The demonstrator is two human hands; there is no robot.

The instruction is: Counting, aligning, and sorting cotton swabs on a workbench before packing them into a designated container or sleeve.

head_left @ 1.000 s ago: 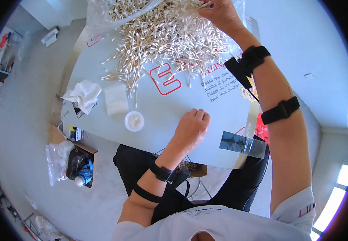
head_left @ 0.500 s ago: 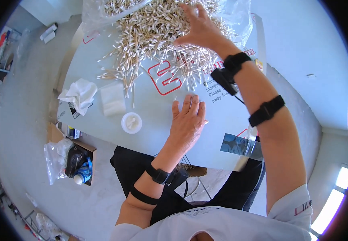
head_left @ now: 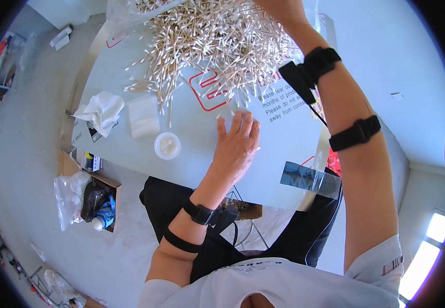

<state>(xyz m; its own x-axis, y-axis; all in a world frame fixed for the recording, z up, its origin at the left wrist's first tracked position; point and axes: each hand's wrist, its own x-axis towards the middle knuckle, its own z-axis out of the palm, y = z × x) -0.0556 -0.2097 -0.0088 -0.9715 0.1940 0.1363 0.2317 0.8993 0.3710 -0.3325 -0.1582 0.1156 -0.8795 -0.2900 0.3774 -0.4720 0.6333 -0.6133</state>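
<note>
Head view: a big loose pile of cotton swabs [head_left: 217, 46] is spread over the far part of the counter [head_left: 197, 154], partly covered at its upper left by a clear plastic bag [head_left: 122, 18]. The right hand [head_left: 284, 10] is held at the far right of the pile; its fingers are cut off by the upper edge, so whether they are closed on anything cannot be told. The left hand [head_left: 237, 146] is rested palm down on the counter, its visible fingers slightly apart, with 2 or more stray swabs just beyond the tips. (At its right edge 1 small pale tip is shown; whether it is gripped cannot be told.) To the left, a round white tub [head_left: 157, 149], a white pad [head_left: 144, 120] and a crumpled tissue [head_left: 101, 113] are set out. To the right, a dark film strip [head_left: 299, 176] is seen near the counter's edge.
</note>
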